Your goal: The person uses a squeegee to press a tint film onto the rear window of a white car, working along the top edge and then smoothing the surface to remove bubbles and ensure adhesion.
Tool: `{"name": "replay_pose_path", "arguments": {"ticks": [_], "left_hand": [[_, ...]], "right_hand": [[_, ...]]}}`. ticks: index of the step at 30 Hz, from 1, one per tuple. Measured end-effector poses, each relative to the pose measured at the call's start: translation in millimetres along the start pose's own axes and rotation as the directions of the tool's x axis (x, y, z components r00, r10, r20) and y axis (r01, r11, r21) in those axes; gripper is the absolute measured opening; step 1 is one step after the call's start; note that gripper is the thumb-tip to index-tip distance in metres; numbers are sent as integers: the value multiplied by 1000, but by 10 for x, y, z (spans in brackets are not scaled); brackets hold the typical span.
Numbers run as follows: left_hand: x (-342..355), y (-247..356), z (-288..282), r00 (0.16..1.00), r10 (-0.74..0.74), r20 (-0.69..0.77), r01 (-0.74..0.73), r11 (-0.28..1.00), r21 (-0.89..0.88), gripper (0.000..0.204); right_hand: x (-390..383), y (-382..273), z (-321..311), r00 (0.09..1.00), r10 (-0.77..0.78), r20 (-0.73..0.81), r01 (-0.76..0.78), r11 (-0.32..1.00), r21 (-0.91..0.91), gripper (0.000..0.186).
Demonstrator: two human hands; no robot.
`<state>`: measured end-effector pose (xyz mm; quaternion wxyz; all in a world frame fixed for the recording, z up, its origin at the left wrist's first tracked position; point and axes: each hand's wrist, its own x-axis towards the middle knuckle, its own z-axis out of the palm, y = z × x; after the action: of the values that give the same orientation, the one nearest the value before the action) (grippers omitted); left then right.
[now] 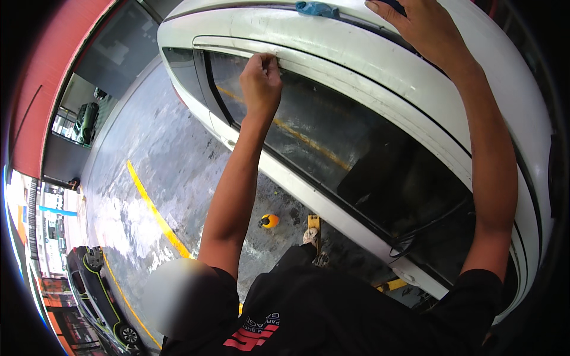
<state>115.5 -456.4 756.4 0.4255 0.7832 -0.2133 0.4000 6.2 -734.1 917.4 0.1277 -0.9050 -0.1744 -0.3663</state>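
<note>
Beside me stands a white car (356,89) with a dark side window (368,148). My left hand (263,83) is closed, its fingertips pinched together at the door frame's upper edge; whatever they grip is too small to tell. Over the roof reaches my right hand (423,26), the thumb stretched along the dark roof groove. A dark blue thing (394,5) shows between its thumb and fingers, partly cut off by the picture's edge. A crumpled light blue piece (317,9), like cloth or a glove, lies on the roof groove between the two hands.
My foot rests on a yellow step (314,224) beside the car. An orange-yellow object with a dark part (270,221) sits on the wet grey floor. A black car (98,296) is parked at the lower left, past a yellow floor line (151,204).
</note>
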Motion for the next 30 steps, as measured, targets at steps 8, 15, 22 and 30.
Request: {"name": "replay_pose_path", "arguments": {"ticks": [8, 15, 22, 30], "left_hand": [[-143, -25, -23, 993, 109, -46, -108, 994, 33, 9], [-66, -15, -27, 975, 220, 27, -218, 931, 293, 8], [32, -478, -222, 981, 179, -76, -172, 980, 99, 19], [-98, -952, -521, 993, 97, 62, -97, 995, 3, 23]], "right_hand": [[42, -31, -61, 998, 53, 35, -53, 998, -18, 37], [-3, 452, 142, 998, -49, -42, 38, 975, -220, 38], [71, 324, 48, 987, 154, -38, -158, 972, -176, 40], [86, 359, 27, 961, 268, -76, -277, 944, -177, 40]]}}
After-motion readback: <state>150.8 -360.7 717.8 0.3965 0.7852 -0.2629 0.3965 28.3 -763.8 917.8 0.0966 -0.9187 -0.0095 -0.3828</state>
